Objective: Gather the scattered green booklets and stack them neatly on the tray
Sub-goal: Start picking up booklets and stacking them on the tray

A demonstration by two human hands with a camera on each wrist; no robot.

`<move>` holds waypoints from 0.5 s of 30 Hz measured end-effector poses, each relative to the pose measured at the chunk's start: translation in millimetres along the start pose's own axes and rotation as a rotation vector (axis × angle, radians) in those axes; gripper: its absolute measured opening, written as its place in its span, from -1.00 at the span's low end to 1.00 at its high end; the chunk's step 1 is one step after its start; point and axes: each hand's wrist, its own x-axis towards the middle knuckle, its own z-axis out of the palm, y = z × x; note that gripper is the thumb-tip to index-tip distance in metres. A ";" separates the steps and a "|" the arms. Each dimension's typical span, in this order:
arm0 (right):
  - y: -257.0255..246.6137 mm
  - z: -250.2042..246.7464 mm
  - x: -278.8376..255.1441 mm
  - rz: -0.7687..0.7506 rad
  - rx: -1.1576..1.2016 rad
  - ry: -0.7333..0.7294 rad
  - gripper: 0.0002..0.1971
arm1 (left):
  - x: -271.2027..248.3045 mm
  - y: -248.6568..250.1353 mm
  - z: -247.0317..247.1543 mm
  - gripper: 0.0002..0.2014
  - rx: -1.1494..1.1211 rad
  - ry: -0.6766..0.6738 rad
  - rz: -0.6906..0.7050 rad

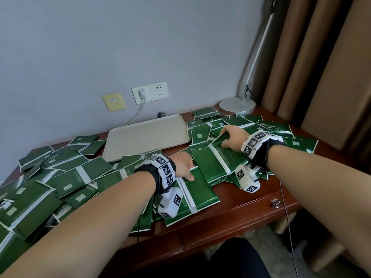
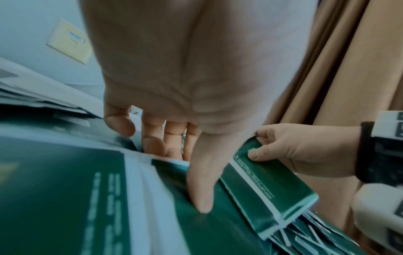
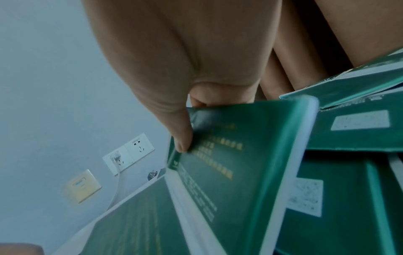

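Both hands are down in the mess of green booklets covering the surface. My right hand has its thumb and fingers pinched on the far end of one booklet, which is tipped up off the pile with its long axis running from my hand back toward me. My left hand is mostly open, thumb pressed flat on another booklet, fingers tucked at its far edge. Beige tray sits behind, between the two heaps.
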 end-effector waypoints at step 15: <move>-4.8 -21.9 8.4 0.035 0.140 0.271 -0.57 | -4.9 -9.4 -28.9 -0.69 -0.255 0.183 -0.044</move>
